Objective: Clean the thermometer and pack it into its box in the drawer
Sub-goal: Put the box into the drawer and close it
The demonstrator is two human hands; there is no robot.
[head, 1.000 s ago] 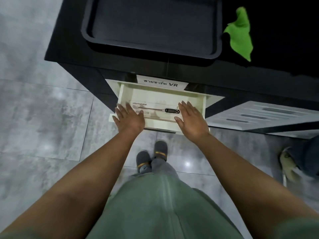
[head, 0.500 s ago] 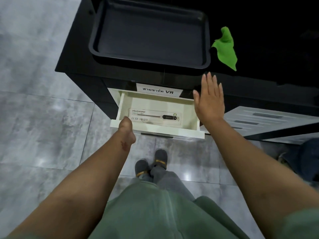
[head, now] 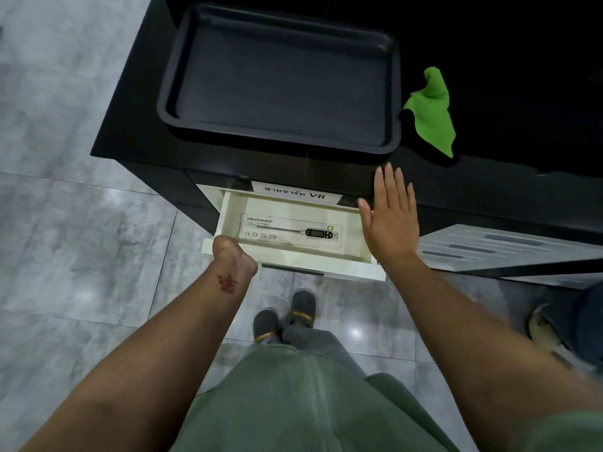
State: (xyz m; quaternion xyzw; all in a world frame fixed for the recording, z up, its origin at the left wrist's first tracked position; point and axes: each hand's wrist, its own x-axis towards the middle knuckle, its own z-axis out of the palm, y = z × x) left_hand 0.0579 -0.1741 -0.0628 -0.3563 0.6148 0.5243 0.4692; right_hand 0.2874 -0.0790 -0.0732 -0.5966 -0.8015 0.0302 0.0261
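A white drawer (head: 227, 220) stands open below the black counter. In it lies the long white thermometer box (head: 287, 225), flat, with the black thermometer head (head: 318, 233) showing at its right end. My left hand (head: 233, 254) is at the drawer's front left corner, wrist turned up, fingers hooked under the front panel and hidden. My right hand (head: 390, 216) hovers flat with fingers together over the drawer's right wall, holding nothing. A green cloth (head: 432, 115) lies crumpled on the counter to the right.
A black tray (head: 277, 140) sits on the counter above the drawer. A pale grey slotted panel (head: 505, 249) juts out low on the right. My feet (head: 284, 318) stand under the drawer, and another person's shoe (head: 548, 331) is at far right.
Both hands have come off the box in the drawer. The left hand dropped to the drawer's front edge; the right hand lifted up and to the right, open.
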